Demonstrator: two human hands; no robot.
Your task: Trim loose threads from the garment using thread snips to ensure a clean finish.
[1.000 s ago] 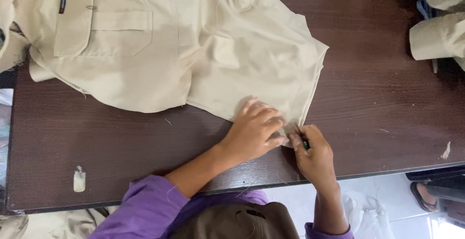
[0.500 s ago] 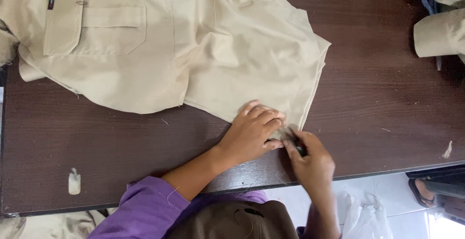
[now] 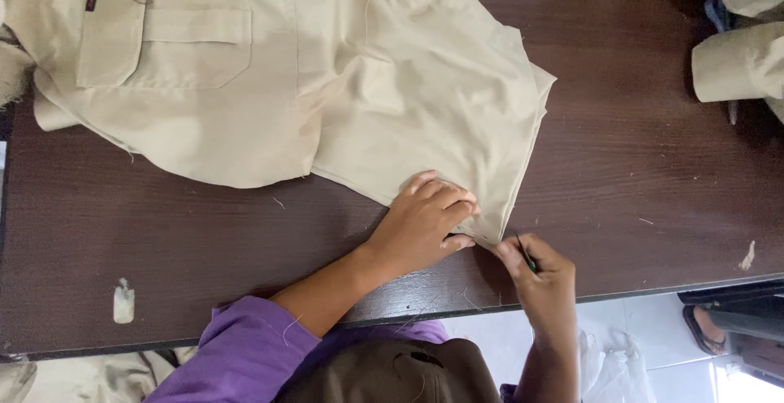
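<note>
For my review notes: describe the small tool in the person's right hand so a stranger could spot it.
On the dark wooden table, follow the beige shirt to its lowest corner near the front edge. There the right hand pinches a thin dark tool, the only slim dark thing beside the cloth; the left hand holds nothing and presses the fabric.

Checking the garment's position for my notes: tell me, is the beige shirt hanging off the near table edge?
No. The beige shirt lies on the dark table, its corner pinned by the left hand short of the near edge.
</note>
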